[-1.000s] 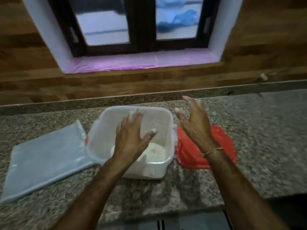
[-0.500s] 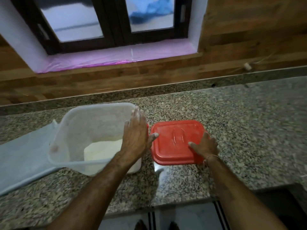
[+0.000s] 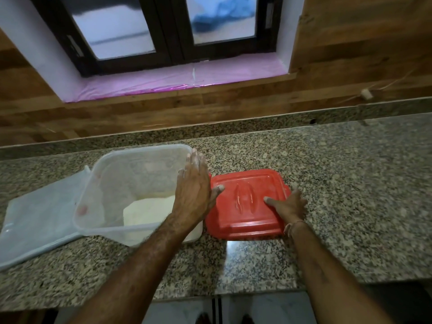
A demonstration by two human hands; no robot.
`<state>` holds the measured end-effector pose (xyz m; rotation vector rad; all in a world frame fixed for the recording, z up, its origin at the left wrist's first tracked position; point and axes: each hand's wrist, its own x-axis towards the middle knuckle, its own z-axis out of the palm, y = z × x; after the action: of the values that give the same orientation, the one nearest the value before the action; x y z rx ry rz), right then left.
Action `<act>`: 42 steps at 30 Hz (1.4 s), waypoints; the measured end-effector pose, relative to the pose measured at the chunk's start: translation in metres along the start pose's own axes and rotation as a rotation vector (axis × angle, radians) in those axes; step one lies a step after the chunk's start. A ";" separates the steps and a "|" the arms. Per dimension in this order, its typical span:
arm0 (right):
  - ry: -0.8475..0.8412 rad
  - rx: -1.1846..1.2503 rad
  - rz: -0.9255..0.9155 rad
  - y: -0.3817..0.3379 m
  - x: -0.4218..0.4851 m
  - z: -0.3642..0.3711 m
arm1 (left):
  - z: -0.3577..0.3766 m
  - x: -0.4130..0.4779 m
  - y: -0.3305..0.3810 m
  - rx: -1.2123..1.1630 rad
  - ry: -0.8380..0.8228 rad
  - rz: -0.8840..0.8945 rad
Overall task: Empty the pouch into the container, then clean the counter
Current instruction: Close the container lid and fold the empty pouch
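Nearest us, the right hand (image 3: 288,206) grips the red lid (image 3: 247,213), thumb on top and fingers curled round its right edge; the lid lies on the granite counter (image 3: 350,183). Just left of it we see the left hand (image 3: 194,195), fingers straight (dusted white), flat against the right wall of the translucent container (image 3: 109,183). Left of that hand, white powder (image 3: 147,209) lies in the container's bottom, and farther left the clear pouch (image 3: 39,220) lies flat. Beyond both hands runs a pink-lined window sill (image 3: 187,78).
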<state>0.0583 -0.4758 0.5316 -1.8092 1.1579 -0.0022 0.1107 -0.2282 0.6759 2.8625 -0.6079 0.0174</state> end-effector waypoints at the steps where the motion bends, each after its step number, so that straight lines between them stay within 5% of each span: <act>1: -0.022 0.106 0.021 -0.001 -0.001 -0.003 | 0.001 0.000 0.000 0.003 0.002 0.001; 11: -0.144 0.854 0.025 -0.007 -0.013 -0.057 | -0.001 0.003 -0.009 -0.099 -0.038 0.025; 17: -0.228 0.934 -0.149 -0.057 -0.050 -0.092 | -0.050 0.006 -0.011 -0.790 -0.022 -0.076; 21: -0.357 0.852 -0.326 -0.113 -0.100 -0.085 | -0.092 0.017 -0.043 -1.182 0.086 -0.107; 26: -0.349 0.676 -0.457 -0.165 -0.175 -0.024 | -0.111 -0.009 -0.144 -1.058 0.322 -0.268; 34: -0.115 0.355 -0.556 -0.167 -0.223 0.088 | -0.076 -0.050 -0.259 -0.970 0.152 -0.546; 42: 0.015 -0.007 -0.555 -0.155 -0.228 0.107 | -0.078 -0.048 -0.260 -1.051 0.039 -0.482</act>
<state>0.0895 -0.2256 0.6855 -2.0837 0.6336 -0.3345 0.1740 0.0389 0.6958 1.8895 0.1110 -0.2441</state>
